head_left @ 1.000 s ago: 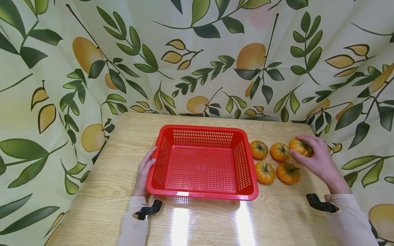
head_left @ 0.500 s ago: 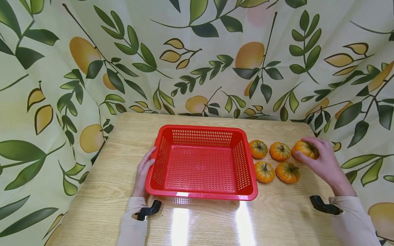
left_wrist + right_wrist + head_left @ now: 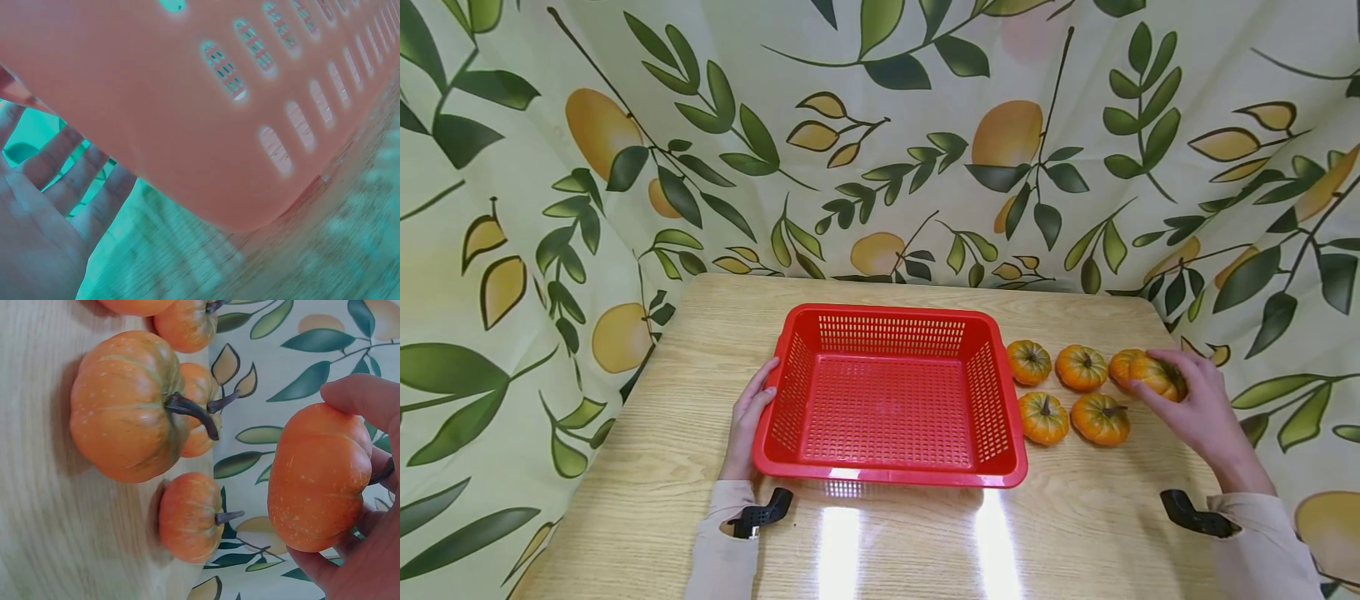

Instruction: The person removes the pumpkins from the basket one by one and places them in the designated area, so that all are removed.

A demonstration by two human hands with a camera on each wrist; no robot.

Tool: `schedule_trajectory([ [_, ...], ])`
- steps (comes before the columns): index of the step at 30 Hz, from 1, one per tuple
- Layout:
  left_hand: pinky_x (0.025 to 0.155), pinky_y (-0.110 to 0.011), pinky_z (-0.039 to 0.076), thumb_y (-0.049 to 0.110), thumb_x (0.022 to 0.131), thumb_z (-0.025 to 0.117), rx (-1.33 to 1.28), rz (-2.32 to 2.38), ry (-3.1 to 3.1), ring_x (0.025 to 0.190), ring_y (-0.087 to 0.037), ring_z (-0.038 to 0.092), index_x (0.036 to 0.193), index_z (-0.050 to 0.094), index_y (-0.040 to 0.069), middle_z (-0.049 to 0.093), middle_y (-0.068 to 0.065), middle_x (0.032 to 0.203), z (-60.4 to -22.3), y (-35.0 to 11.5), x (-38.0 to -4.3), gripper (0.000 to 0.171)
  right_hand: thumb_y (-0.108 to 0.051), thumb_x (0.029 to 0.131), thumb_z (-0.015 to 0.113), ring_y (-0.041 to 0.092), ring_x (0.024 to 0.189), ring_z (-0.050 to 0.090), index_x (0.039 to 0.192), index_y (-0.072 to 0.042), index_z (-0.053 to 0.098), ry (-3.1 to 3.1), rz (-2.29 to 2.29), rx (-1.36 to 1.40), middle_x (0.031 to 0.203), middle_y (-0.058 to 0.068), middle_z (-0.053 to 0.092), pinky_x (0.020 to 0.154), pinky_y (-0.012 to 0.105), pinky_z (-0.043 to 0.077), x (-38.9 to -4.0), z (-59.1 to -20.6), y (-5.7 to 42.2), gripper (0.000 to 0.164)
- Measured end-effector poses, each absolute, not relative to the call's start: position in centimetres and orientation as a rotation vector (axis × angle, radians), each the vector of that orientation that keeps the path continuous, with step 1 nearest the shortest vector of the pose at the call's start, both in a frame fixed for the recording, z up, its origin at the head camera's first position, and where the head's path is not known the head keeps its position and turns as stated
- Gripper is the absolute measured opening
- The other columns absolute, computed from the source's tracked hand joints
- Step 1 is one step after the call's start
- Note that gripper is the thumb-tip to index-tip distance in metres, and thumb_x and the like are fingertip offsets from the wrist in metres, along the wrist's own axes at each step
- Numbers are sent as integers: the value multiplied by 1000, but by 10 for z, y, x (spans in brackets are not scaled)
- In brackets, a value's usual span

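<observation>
My right hand (image 3: pixel 1198 404) grips a small orange pumpkin (image 3: pixel 1156 377) between thumb and fingers. In the right wrist view this held pumpkin (image 3: pixel 319 481) is apart from the others, its dark stem turned toward the palm. It partly covers another pumpkin (image 3: pixel 1123 367) in the head view. More pumpkins stand on the table: a back pair (image 3: pixel 1081 367) and a front pair (image 3: pixel 1100 419), right of the basket. My left hand (image 3: pixel 747 425) is at the left side of a red perforated plastic basket (image 3: pixel 887 477), its fingers (image 3: pixel 94 203) extended against the basket's edge.
The basket stands on a light wooden table (image 3: pixel 647 467), and nothing lies inside it. A curtain (image 3: pixel 880 167) printed with leaves and fruit hangs behind and at both sides. Each wrist carries a black camera mount (image 3: pixel 1197 514).
My right hand has moved right and slightly toward me with the held pumpkin. The pumpkin beneath it now shows more. My left hand and the basket have stayed in place.
</observation>
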State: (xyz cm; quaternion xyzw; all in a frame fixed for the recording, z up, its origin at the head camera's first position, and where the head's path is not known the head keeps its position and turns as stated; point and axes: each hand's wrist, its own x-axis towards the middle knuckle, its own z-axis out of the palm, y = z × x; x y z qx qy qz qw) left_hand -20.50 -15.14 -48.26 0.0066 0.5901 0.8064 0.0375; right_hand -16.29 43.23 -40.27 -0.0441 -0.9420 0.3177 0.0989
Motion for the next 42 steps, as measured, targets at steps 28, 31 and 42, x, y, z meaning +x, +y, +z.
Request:
schedule_trajectory([
  [28,96,-39,59,22,108,41,30,2465,1805,123,-26,61,157,38,25,41,-2,159,-480,-151,-203,49,-24,98,63,60,125,24,142,13,44,-2779,915,-290,142,45,27,93,71,28,-145,-441,455,61],
  [31,96,-39,59,22,108,41,28,2463,1809,123,-25,61,157,38,25,41,-2,159,-481,-151,-203,49,-25,99,62,60,124,25,143,13,43,-2787,923,-315,142,46,26,91,71,30,-143,-444,457,62],
  [42,96,-39,59,21,107,41,18,2471,1809,122,-25,61,156,39,25,41,0,158,-481,-151,-203,49,-24,97,64,60,124,27,139,14,45,-2761,915,-314,139,45,32,95,71,28,-139,-456,460,60],
])
